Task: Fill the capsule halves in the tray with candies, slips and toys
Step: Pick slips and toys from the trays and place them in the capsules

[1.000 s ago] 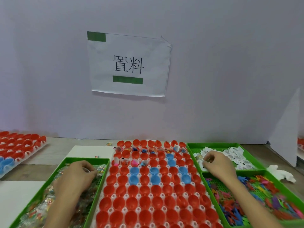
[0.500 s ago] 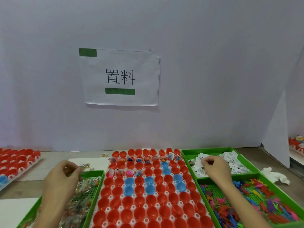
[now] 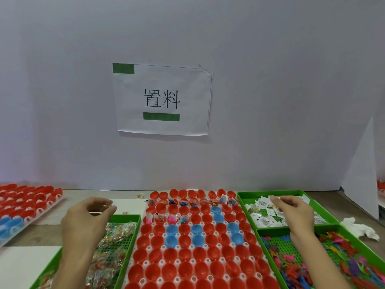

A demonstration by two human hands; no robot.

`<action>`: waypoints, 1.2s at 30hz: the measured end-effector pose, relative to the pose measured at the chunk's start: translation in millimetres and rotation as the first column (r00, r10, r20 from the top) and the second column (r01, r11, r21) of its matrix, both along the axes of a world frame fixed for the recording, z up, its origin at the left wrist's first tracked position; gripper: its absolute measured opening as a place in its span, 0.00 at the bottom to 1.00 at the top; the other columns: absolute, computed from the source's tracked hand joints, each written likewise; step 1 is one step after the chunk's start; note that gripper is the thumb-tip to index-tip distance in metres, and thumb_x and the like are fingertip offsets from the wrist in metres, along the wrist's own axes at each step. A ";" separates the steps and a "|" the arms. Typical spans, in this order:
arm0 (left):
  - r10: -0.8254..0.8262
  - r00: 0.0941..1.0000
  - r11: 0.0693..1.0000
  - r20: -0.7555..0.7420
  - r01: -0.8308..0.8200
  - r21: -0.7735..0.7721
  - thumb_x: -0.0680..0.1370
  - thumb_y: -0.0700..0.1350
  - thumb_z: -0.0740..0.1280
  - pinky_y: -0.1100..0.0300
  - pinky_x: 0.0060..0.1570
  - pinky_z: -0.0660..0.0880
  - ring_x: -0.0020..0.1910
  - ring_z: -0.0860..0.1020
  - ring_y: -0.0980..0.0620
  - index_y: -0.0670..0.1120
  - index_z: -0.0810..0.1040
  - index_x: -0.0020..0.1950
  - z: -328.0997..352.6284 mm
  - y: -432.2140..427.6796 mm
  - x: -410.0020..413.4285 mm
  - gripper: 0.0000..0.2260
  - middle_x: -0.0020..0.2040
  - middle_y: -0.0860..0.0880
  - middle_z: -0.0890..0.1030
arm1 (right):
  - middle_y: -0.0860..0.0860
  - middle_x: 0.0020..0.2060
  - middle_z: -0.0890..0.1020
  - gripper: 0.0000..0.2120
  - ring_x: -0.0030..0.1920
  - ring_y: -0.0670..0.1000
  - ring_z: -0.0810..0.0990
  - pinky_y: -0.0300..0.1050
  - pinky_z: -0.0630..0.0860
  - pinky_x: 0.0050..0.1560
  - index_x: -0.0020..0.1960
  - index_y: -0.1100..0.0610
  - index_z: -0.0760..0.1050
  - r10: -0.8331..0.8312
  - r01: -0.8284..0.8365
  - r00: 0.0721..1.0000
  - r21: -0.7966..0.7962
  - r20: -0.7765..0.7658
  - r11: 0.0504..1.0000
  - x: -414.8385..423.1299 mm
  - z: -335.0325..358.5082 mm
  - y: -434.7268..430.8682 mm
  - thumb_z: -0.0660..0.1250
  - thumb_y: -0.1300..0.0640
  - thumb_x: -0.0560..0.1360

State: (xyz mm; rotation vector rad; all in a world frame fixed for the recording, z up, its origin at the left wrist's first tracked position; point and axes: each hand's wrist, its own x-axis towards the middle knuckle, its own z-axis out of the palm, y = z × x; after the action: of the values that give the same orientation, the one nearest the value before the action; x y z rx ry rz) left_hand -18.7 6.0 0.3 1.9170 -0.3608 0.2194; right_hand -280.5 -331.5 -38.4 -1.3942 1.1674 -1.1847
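The white capsule tray (image 3: 143, 265) in the middle holds red and blue capsule halves (image 3: 217, 211); several in its two far rows contain candies, slips and toys. My left hand (image 3: 85, 224) hovers above the far end of the green candy tray (image 3: 127, 217), its curled fingertips pinching a clear wrapped candy (image 3: 103, 203). My right hand (image 3: 295, 213) is over the green slip tray (image 3: 241, 195) and pinches a white paper slip (image 3: 272, 198). Below it lies the green toy tray (image 3: 259, 231), full of colourful plastic toys (image 3: 343, 259).
A second tray of red and blue capsule halves (image 3: 29, 201) lies at the far left. A crumpled white tissue (image 3: 362, 228) sits right of the green trays. A loose candy (image 3: 140, 196) lies by the wall, which carries a paper sign (image 3: 162, 99). A white partition (image 3: 360, 174) stands on the right.
My left hand has lifted out of the candy tray, holding a candy. My right hand has risen slightly with a slip. The camera has tilted upward.
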 end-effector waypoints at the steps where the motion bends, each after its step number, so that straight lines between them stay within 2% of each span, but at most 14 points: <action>1: -0.009 1.000 1.000 0.008 0.009 -0.024 0.73 0.38 0.77 0.48 0.49 0.78 0.43 0.82 0.48 0.48 0.83 0.43 2.9 2.1 0.7 0.06 0.39 0.51 0.83 | 0.53 0.42 0.83 0.08 0.46 0.55 0.80 0.52 0.72 0.49 0.44 0.57 0.80 -0.010 0.010 0.999 0.003 0.034 1.000 0.3 0.9 0.2 0.78 0.57 0.71; 3: -0.051 0.998 0.994 0.032 0.054 -0.090 0.74 0.39 0.76 0.48 0.51 0.80 0.43 0.83 0.49 0.49 0.84 0.46 11.6 4.9 -1.5 0.06 0.40 0.51 0.84 | 0.52 0.41 0.83 0.08 0.45 0.54 0.80 0.52 0.72 0.49 0.43 0.57 0.81 -0.018 0.019 0.998 -0.010 0.066 1.000 0.0 2.8 3.3 0.79 0.57 0.70; 7: -0.224 0.974 0.937 0.025 0.222 -0.268 0.73 0.40 0.76 0.62 0.42 0.81 0.38 0.85 0.51 0.52 0.85 0.46 35.4 -1.9 -25.5 0.07 0.36 0.50 0.86 | 0.53 0.39 0.84 0.06 0.40 0.51 0.79 0.46 0.75 0.46 0.45 0.57 0.83 0.083 -0.077 0.992 -0.068 0.095 0.995 0.9 12.9 14.0 0.77 0.56 0.71; 9: -0.377 0.926 0.862 -0.015 0.345 -0.372 0.70 0.40 0.77 0.66 0.39 0.81 0.40 0.86 0.51 0.48 0.86 0.47 49.4 -12.1 -44.8 0.07 0.39 0.48 0.87 | 0.51 0.37 0.85 0.04 0.39 0.52 0.80 0.42 0.75 0.42 0.44 0.56 0.84 0.167 -0.155 0.982 -0.124 0.089 0.980 3.6 27.6 22.4 0.76 0.57 0.72; 11: -0.532 0.844 0.745 -0.067 0.430 -0.510 0.66 0.43 0.77 0.65 0.39 0.81 0.42 0.87 0.47 0.45 0.87 0.44 63.6 -20.4 -67.3 0.08 0.42 0.43 0.87 | 0.48 0.33 0.85 0.03 0.38 0.50 0.82 0.40 0.75 0.42 0.42 0.55 0.83 0.270 -0.253 0.960 -0.181 0.074 0.950 6.0 49.0 36.6 0.76 0.59 0.71; 14: -0.660 0.747 0.622 -0.084 0.480 -0.619 0.59 0.49 0.77 0.64 0.38 0.81 0.41 0.87 0.47 0.48 0.87 0.40 78.5 -32.7 -98.9 0.12 0.44 0.42 0.87 | 0.49 0.38 0.86 0.04 0.39 0.46 0.84 0.37 0.78 0.42 0.41 0.53 0.84 0.494 -0.458 0.867 -0.279 0.071 0.844 2.1 86.8 69.3 0.77 0.56 0.68; 18: -0.698 0.713 0.572 -0.061 0.505 -0.646 0.57 0.51 0.78 0.67 0.34 0.78 0.34 0.82 0.55 0.49 0.87 0.37 83.0 -46.1 -135.2 0.12 0.42 0.44 0.87 | 0.52 0.39 0.86 0.09 0.40 0.50 0.86 0.36 0.80 0.43 0.42 0.51 0.84 0.744 -0.659 0.667 -0.435 0.037 0.613 -13.2 131.2 118.7 0.79 0.50 0.65; 21: -0.736 0.670 0.542 -0.091 0.504 -0.672 0.55 0.50 0.78 0.67 0.35 0.79 0.35 0.84 0.54 0.47 0.88 0.37 81.7 -54.0 -154.9 0.13 0.40 0.45 0.87 | 0.51 0.38 0.86 0.09 0.41 0.52 0.85 0.40 0.81 0.43 0.40 0.49 0.83 0.799 -0.708 0.600 -0.490 -0.037 0.509 -16.5 145.9 144.0 0.81 0.49 0.65; 25: -0.800 0.590 0.497 -0.114 0.544 -0.676 0.57 0.49 0.77 0.66 0.36 0.80 0.38 0.86 0.51 0.47 0.89 0.40 82.2 -56.9 -162.7 0.14 0.41 0.44 0.87 | 0.52 0.37 0.86 0.05 0.41 0.52 0.86 0.40 0.81 0.42 0.39 0.51 0.83 0.788 -0.725 0.606 -0.481 -0.107 0.492 -12.9 146.0 154.1 0.78 0.53 0.65; 30: -0.842 0.528 0.464 -0.110 0.606 -0.645 0.59 0.50 0.76 0.66 0.38 0.80 0.41 0.87 0.49 0.48 0.89 0.44 89.6 -48.6 -158.7 0.15 0.43 0.42 0.87 | 0.52 0.37 0.85 0.06 0.40 0.54 0.86 0.48 0.84 0.44 0.39 0.49 0.83 0.746 -0.688 0.656 -0.497 -0.115 0.529 -15.6 146.0 153.5 0.78 0.51 0.64; 36: -0.810 0.578 0.529 -0.096 0.651 -0.545 0.60 0.51 0.75 0.64 0.41 0.82 0.45 0.87 0.46 0.52 0.88 0.46 87.8 -49.2 -157.1 0.15 0.45 0.44 0.88 | 0.49 0.36 0.84 0.07 0.39 0.53 0.85 0.47 0.83 0.42 0.39 0.49 0.81 0.703 -0.652 0.701 -0.513 -0.125 0.558 -11.3 142.1 153.1 0.78 0.49 0.65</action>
State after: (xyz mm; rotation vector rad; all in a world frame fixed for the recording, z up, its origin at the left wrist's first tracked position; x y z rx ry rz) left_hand -175.8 -43.2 88.1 1.1390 -0.7921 -0.5738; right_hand -291.8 -178.3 103.7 -1.9329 0.1191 -0.9865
